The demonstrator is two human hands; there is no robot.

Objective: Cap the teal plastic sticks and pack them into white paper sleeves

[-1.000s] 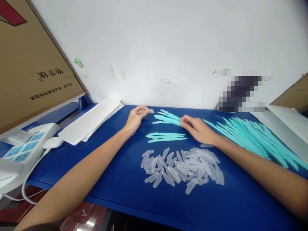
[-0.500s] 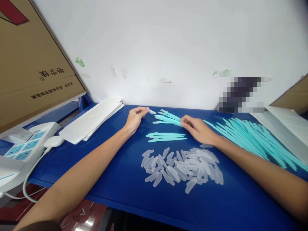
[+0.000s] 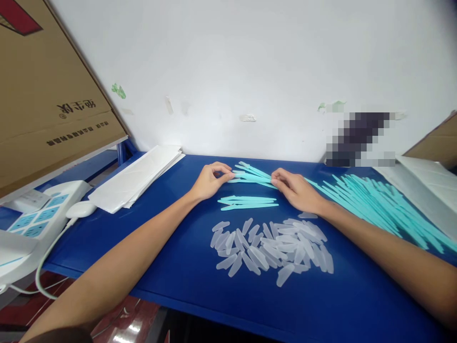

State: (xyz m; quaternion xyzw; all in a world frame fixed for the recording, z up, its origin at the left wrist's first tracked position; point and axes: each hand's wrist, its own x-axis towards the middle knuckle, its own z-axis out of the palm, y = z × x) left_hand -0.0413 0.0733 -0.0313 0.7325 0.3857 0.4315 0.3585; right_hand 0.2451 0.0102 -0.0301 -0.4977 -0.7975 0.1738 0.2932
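Note:
My right hand point(image 3: 293, 189) is closed around the handle ends of several turquoise eyebrow razors point(image 3: 253, 177), which fan out to the left. At their blade ends, my left hand point(image 3: 213, 181) pinches a small translucent blade cap, mostly hidden by the fingertips, against one razor's tip. Just below lies a small row of turquoise eyebrow razors point(image 3: 248, 203) on the blue table point(image 3: 171, 267). Nearer to me spreads a loose pile of frosted blade caps point(image 3: 271, 247), with one stray cap point(image 3: 307, 215) beneath my right wrist.
A large heap of turquoise razors point(image 3: 382, 205) lies at the right, beside a white padded sheet point(image 3: 428, 186). On the left are flat white bags point(image 3: 137, 178), a power strip point(image 3: 46, 209) with a white plug and cable, and a leaning cardboard box point(image 3: 53, 105). A wall point(image 3: 228, 71) closes off the back.
My left hand has moved right, bringing the blade cap from beside the razors to their tips. My right hand still holds the bunch, almost unmoved.

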